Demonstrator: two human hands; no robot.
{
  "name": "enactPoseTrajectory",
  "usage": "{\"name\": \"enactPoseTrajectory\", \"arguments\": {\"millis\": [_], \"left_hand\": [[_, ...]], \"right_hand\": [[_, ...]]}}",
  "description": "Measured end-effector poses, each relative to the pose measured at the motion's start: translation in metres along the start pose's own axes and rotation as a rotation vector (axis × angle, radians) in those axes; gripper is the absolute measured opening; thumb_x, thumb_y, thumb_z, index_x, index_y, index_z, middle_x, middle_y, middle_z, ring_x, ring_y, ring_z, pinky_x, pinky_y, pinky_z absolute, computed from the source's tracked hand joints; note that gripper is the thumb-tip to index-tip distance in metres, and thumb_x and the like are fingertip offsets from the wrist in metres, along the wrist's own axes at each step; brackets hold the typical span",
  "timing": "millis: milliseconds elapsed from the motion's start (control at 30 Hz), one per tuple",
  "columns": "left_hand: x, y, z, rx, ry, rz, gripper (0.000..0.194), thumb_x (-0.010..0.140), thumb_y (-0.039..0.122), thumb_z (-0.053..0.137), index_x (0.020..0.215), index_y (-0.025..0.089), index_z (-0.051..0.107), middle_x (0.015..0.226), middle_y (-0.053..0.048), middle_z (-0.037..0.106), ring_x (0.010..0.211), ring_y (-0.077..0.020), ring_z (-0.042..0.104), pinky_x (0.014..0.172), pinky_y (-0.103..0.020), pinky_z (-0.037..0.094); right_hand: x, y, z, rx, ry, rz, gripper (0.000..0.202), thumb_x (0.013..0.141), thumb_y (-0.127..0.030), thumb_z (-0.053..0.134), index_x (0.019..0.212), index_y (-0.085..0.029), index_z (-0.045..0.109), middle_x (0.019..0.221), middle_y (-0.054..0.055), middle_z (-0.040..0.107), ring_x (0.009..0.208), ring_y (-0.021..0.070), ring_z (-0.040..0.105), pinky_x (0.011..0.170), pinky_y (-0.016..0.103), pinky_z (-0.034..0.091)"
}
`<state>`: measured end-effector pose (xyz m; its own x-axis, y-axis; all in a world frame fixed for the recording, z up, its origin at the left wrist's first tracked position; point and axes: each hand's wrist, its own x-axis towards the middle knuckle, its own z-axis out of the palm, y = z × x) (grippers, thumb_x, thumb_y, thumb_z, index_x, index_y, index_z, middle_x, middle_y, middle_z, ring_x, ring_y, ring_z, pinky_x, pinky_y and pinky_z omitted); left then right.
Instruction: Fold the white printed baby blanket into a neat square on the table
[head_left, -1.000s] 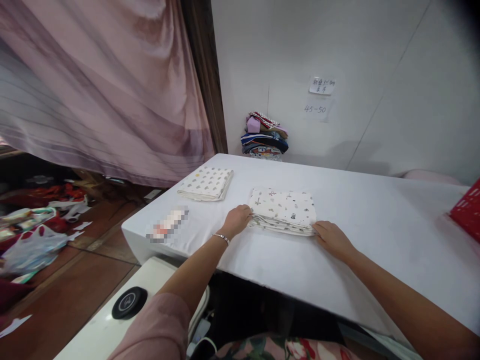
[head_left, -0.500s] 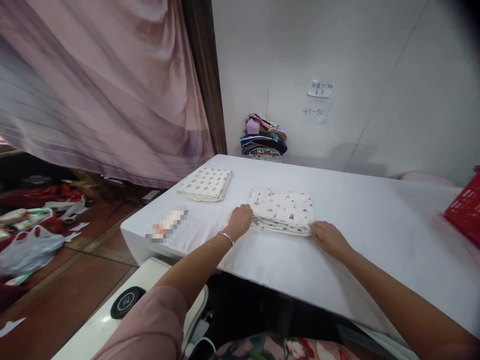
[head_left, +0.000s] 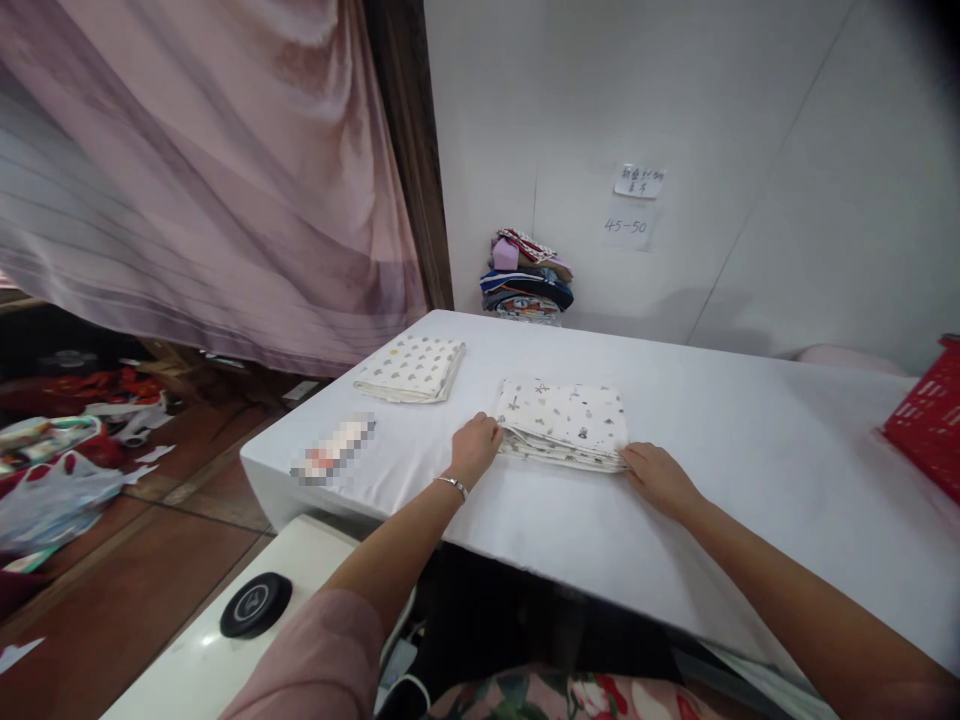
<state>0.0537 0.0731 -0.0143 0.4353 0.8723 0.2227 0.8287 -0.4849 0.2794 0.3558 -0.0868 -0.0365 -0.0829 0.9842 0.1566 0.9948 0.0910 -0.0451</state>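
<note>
Left hand (head_left: 477, 446): grip is pinching the near left corner of the folded patterned cloth (head_left: 564, 418), fingers closing on its layered edge. Right hand (head_left: 660, 478): grip is pinching the near right corner of the same cloth. The cloth is lying flat on the white surface (head_left: 720, 440) between both hands, its layers parting slightly along the near edge. A second folded cloth (head_left: 412, 368) is resting on the surface to the left, apart from the hands. A red basket (head_left: 928, 415) is standing at the far right, and a black round object (head_left: 256, 604) is sitting on the white stand at lower left
</note>
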Motion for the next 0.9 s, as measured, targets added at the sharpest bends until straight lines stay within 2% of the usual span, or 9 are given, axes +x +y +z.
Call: {"name": "enactPoseTrajectory", "arguments": {"millis": [167,267,367,533,733,900], "left_hand": [[-0.001,0.001,0.007,0.072,-0.049,0.013,0.018,0.087,0.03,0.044,0.086,0.018,0.058,0.096,-0.007,0.056,0.087,-0.0177,0.056,0.066,-0.027,0.04],[0.0,0.003,0.007,0.078,-0.087,-0.013,0.015,0.084,0.025,0.045,0.083,0.017,0.058,0.095,-0.008,0.058,0.087,-0.0193,0.057,0.065,-0.028,0.04],[0.003,0.003,0.003,-0.015,-0.119,-0.095,0.013,0.081,0.023,0.048,0.076,0.017,0.058,0.086,-0.006,0.062,0.078,-0.0178,0.058,0.061,-0.027,0.039],[0.012,-0.004,-0.009,-0.228,-0.185,-0.24,0.016,0.076,0.032,0.053,0.069,0.018,0.059,0.069,-0.002,0.065,0.069,-0.0147,0.058,0.053,-0.023,0.037],[0.016,-0.004,-0.016,-0.258,-0.215,-0.261,0.015,0.074,0.029,0.053,0.065,0.018,0.059,0.065,-0.003,0.065,0.067,-0.0148,0.058,0.051,-0.022,0.036],[0.017,-0.002,-0.019,-0.234,-0.199,-0.255,0.013,0.074,0.03,0.053,0.069,0.019,0.059,0.074,-0.003,0.066,0.07,-0.016,0.057,0.055,-0.024,0.036]], "right_hand": [[0.001,0.001,0.002,-0.014,-0.01,0.005,0.028,0.081,-0.016,0.042,0.102,-0.017,0.06,0.11,0.01,0.058,0.099,0.0237,0.051,0.083,0.035,0.04],[0.002,0.001,0.002,-0.019,-0.017,0.002,0.029,0.081,-0.017,0.041,0.103,-0.017,0.06,0.111,0.011,0.058,0.099,0.024,0.051,0.083,0.036,0.04],[0.001,0.0,0.001,-0.02,-0.011,-0.001,0.029,0.082,-0.017,0.04,0.104,-0.016,0.059,0.111,0.011,0.058,0.099,0.024,0.051,0.083,0.036,0.04],[0.0,0.0,0.0,-0.008,-0.014,-0.002,0.029,0.082,-0.017,0.041,0.104,-0.016,0.06,0.11,0.011,0.058,0.098,0.0238,0.052,0.082,0.036,0.041],[0.001,0.0,0.001,-0.031,-0.002,-0.009,0.028,0.082,-0.017,0.042,0.103,-0.017,0.06,0.11,0.01,0.058,0.098,0.0237,0.052,0.083,0.035,0.041],[0.001,0.0,0.002,-0.038,0.002,-0.018,0.027,0.082,-0.016,0.043,0.102,-0.018,0.06,0.111,0.01,0.058,0.1,0.0234,0.051,0.084,0.034,0.04]]}}
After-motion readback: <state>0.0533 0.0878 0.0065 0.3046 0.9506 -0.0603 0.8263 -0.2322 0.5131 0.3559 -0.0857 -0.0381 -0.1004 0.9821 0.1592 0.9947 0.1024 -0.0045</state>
